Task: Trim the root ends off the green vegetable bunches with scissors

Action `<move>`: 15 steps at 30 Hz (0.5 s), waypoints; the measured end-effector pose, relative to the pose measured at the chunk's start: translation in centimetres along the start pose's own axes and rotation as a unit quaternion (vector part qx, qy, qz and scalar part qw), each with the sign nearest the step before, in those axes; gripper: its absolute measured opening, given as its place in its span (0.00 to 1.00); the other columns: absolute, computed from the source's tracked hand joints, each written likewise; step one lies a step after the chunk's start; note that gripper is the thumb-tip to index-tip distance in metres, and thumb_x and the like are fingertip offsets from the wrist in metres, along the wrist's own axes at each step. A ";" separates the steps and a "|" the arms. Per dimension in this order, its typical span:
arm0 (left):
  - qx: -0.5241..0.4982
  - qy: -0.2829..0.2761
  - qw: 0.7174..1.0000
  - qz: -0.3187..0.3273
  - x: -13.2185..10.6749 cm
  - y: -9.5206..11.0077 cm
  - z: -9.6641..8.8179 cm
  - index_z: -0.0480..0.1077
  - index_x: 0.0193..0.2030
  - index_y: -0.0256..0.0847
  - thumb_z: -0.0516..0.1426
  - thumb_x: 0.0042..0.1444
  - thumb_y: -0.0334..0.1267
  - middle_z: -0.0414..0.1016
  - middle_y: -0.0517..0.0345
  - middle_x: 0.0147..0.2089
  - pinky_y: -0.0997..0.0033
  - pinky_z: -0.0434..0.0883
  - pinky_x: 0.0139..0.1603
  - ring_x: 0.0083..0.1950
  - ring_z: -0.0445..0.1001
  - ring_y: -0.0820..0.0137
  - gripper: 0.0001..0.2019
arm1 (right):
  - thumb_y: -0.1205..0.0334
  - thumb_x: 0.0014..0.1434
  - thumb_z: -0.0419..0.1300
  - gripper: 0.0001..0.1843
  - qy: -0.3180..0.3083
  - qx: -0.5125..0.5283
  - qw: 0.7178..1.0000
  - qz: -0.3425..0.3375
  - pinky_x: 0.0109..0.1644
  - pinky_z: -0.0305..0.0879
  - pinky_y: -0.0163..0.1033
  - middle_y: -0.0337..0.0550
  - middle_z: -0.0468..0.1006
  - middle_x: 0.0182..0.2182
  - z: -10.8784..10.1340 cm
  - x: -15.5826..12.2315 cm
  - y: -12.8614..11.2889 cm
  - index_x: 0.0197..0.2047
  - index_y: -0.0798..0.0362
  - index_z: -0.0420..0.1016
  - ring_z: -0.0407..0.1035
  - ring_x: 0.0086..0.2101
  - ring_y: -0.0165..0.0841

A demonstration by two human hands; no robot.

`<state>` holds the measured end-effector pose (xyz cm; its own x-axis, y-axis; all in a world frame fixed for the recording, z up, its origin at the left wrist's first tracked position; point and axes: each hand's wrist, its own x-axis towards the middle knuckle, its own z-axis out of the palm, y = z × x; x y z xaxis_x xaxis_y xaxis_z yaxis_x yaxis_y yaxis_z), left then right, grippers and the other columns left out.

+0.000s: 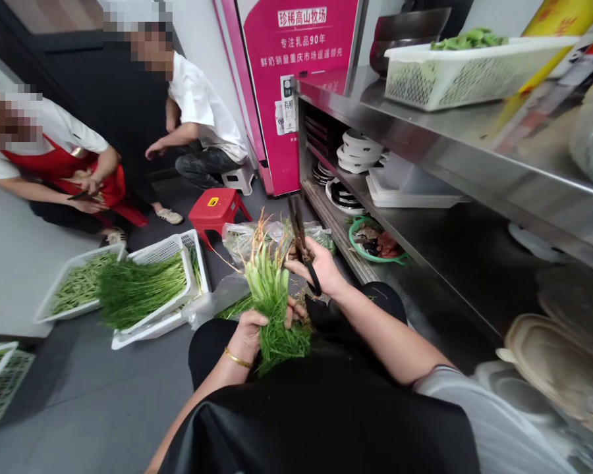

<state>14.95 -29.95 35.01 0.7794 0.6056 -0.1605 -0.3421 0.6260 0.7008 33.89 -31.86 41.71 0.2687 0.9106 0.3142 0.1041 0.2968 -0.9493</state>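
Note:
My left hand (254, 332), with a gold bracelet at its wrist, is wrapped round a bunch of feathery green herbs (277, 309) that looks like fennel fronds. The pale stems and reddish, stringy roots point up and away from me, while the leafy ends hang over my lap. In my right hand (322, 266) is a pair of dark-handled scissors (301, 230), blades pointing away. The scissors stand just right of the root ends; whether the blades touch a root I cannot tell. Beyond the bunch lies a clear plastic bag (237, 240) with greens in it.
White baskets of herbs (145, 289) and green beans (79, 280) stand at left, near a red stool (216, 210). Two people (197, 105) sit beyond. A steel shelf (425, 138) with dishes runs along my right; a green basket (375, 240) sits low there.

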 end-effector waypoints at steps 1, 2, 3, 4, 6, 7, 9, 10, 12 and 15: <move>0.000 0.001 1.000 0.002 0.3 0.2 0.0 0.73 0.41 0.32 0.54 0.28 0.33 0.79 0.45 0.36 0.51 0.74 0.44 0.43 0.77 0.49 0.27 | 0.53 0.45 0.67 0.18 0.020 -0.017 1.000 0.000 0.36 0.67 0.37 0.37 0.72 0.28 -0.2 0.2 -0.1 0.34 0.51 0.65 0.68 0.30 0.30; 0.001 0.006 1.000 0.002 0.7 0.5 0.0 0.73 0.42 0.32 0.54 0.30 0.33 0.79 0.45 0.35 0.51 0.74 0.44 0.43 0.78 0.50 0.26 | 0.53 0.46 0.66 0.17 0.043 -0.029 0.999 -0.002 0.35 0.67 0.37 0.37 0.72 0.28 -0.5 0.3 -0.3 0.34 0.51 0.65 0.68 0.29 0.30; 0.001 0.013 1.000 0.003 1.0 0.9 0.0 0.73 0.42 0.32 0.54 0.32 0.34 0.79 0.46 0.35 0.52 0.74 0.43 0.42 0.78 0.51 0.25 | 0.53 0.47 0.65 0.17 0.062 -0.034 0.997 -0.004 0.34 0.67 0.36 0.36 0.72 0.28 -0.6 0.3 -0.6 0.34 0.51 0.64 0.68 0.27 0.30; 0.001 0.023 1.000 0.006 1.4 1.3 0.1 0.73 0.41 0.32 0.55 0.33 0.33 0.79 0.46 0.34 0.53 0.75 0.43 0.41 0.78 0.52 0.24 | 0.54 0.48 0.65 0.17 0.071 -0.034 0.997 -0.008 0.33 0.67 0.36 0.36 0.72 0.28 -0.8 0.2 -0.8 0.35 0.51 0.63 0.68 0.26 0.29; 0.007 0.046 0.999 0.009 1.9 2.1 0.0 0.73 0.41 0.32 0.56 0.34 0.32 0.79 0.48 0.33 0.54 0.75 0.42 0.39 0.79 0.53 0.22 | 0.55 0.49 0.64 0.16 0.055 -0.034 0.998 -0.021 0.33 0.67 0.36 0.37 0.73 0.30 -0.7 -0.1 -1.4 0.37 0.50 0.63 0.68 0.26 0.29; 0.013 0.060 0.998 0.008 2.0 2.3 -0.1 0.74 0.40 0.32 0.58 0.33 0.30 0.79 0.48 0.32 0.54 0.75 0.42 0.38 0.79 0.54 0.21 | 0.56 0.49 0.64 0.16 0.033 -0.040 0.998 -0.025 0.33 0.67 0.36 0.37 0.73 0.31 -0.4 -0.2 -1.6 0.37 0.50 0.63 0.69 0.27 0.29; 0.018 0.083 0.996 0.008 2.2 2.3 -0.3 0.74 0.40 0.32 0.60 0.33 0.28 0.80 0.50 0.31 0.54 0.75 0.43 0.38 0.79 0.54 0.21 | 0.57 0.49 0.64 0.15 -0.019 -0.077 0.997 -0.021 0.33 0.66 0.36 0.36 0.73 0.30 0.4 -0.2 -1.6 0.38 0.49 0.64 0.69 0.27 0.29; 0.011 0.089 0.996 0.009 2.3 2.0 -0.5 0.74 0.39 0.33 0.61 0.33 0.28 0.80 0.51 0.31 0.54 0.75 0.44 0.38 0.79 0.54 0.20 | 0.57 0.49 0.64 0.15 -0.040 -0.103 0.994 -0.015 0.33 0.66 0.36 0.36 0.73 0.30 0.9 -0.2 -1.4 0.38 0.49 0.64 0.68 0.27 0.30; -0.020 0.098 0.995 0.021 2.4 1.2 -0.8 0.74 0.38 0.35 0.64 0.36 0.33 0.80 0.52 0.32 0.53 0.75 0.45 0.40 0.79 0.53 0.18 | 0.58 0.48 0.64 0.15 -0.069 -0.152 0.986 0.001 0.33 0.65 0.36 0.35 0.73 0.29 2.1 -0.2 -0.5 0.38 0.49 0.64 0.68 0.27 0.30; -0.067 0.125 0.989 0.047 2.6 0.0 -1.3 0.75 0.36 0.37 0.63 0.42 0.47 0.80 0.50 0.34 0.55 0.75 0.46 0.44 0.78 0.53 0.17 | 0.59 0.47 0.64 0.14 -0.088 -0.200 0.976 0.018 0.34 0.65 0.36 0.38 0.75 0.30 3.8 -1.4 1.3 0.36 0.51 0.65 0.69 0.29 0.31</move>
<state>16.28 -27.80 33.70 0.5924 0.7565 -0.2771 -0.4863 0.6100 0.6256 29.99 -31.62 39.94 0.1147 0.9641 0.2397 0.4729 0.1592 -0.8666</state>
